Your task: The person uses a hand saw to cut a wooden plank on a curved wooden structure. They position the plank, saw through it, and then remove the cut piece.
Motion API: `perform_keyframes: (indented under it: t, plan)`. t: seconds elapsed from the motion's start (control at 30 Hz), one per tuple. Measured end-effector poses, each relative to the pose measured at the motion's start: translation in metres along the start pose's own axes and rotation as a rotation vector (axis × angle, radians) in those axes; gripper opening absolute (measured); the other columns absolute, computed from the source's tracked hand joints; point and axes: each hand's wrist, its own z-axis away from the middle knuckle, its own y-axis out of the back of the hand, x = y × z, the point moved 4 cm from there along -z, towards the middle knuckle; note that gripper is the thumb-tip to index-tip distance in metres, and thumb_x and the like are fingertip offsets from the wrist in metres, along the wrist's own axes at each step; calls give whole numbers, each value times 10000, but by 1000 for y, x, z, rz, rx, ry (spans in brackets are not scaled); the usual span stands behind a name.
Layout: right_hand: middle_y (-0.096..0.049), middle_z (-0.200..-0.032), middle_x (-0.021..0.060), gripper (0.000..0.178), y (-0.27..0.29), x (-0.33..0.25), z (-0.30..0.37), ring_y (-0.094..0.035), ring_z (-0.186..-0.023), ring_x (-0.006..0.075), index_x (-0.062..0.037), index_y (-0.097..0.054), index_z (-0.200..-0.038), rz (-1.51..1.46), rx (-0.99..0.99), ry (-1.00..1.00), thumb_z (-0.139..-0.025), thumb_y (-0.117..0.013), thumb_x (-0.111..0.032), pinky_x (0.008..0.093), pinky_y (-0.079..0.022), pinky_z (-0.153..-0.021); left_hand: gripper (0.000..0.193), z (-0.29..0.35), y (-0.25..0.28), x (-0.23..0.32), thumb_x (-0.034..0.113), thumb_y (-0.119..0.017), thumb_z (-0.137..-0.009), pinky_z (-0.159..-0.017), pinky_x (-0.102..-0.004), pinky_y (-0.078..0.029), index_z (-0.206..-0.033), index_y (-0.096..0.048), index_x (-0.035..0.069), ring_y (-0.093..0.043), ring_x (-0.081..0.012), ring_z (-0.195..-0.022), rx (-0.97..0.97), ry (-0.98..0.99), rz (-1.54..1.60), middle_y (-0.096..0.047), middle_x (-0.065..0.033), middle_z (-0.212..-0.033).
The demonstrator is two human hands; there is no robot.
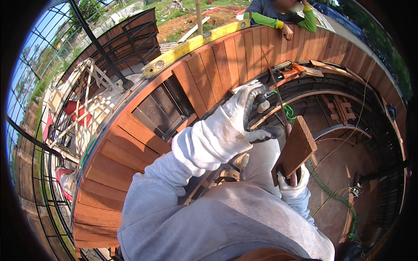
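Observation:
My left hand (250,111), in a white glove with a dark palm, is raised near the middle of the view. Its thumb and fingers are spread in a C shape with nothing between them. A small pale cylinder (263,106) shows just beyond the fingers, seemingly apart from them. Lower and to the right, my right hand (296,179), also gloved, grips the lower end of a short reddish-brown wooden board (297,145). The board stands tilted, and part of the hand is hidden behind it. Wooden slats (220,65) line the curved frame ahead, with an unfilled gap (159,108) to the left.
A yellow spirit level (196,45) lies along the frame's top edge. An orange power tool (294,71) rests on the inner ledge. Green coiled hose (335,200) trails at right. Across the curve, a person (278,17) leans over the slats. Black metal bars (98,43) stand left.

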Motion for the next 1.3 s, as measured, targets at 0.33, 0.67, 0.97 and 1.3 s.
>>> perform_keyframes:
  t: [0.33, 0.67, 0.97, 1.3]
  plan:
    - [-713, -1142, 214, 602, 26, 56, 76, -735, -983, 335, 5, -544, -1392, 45, 342, -418, -843, -766, -105, 399, -575, -829, 580, -69, 231, -232, 479, -647, -955, -1035, -445, -495, -1365, -584, 74, -626, -366, -1225, -235, 896, -1219, -668, -192, -1300]
    - [-710, -1161, 224, 655, 16, 66, 56, -730, -1008, 338, 27, -522, -1423, -6, 255, -257, -851, -793, -143, 402, -569, -855, 376, -3, 269, -146, 309, -620, -961, -990, -402, -538, -1262, -659, 87, -675, -326, -1121, 171, 490, -1396, -704, -151, -1192]
    - [-693, -1164, 207, 618, -26, 68, -1, -726, -933, 290, 32, -542, -1400, -57, 125, 111, -880, -780, -201, 379, -574, -797, 431, 165, 374, -7, 430, -734, -903, -926, -421, -549, -1217, -706, 136, -693, -346, -1057, 365, 696, -1498, -744, -121, -1108]
    - [-678, -1219, 233, 605, -48, 73, -25, -715, -994, 342, 27, -559, -1388, -17, 49, 235, -864, -782, -178, 377, -554, -885, 498, 290, 400, 3, 330, -816, -861, -973, -409, -540, -1296, -673, 134, -671, -344, -1149, 347, 1095, -1441, -693, -178, -1245]
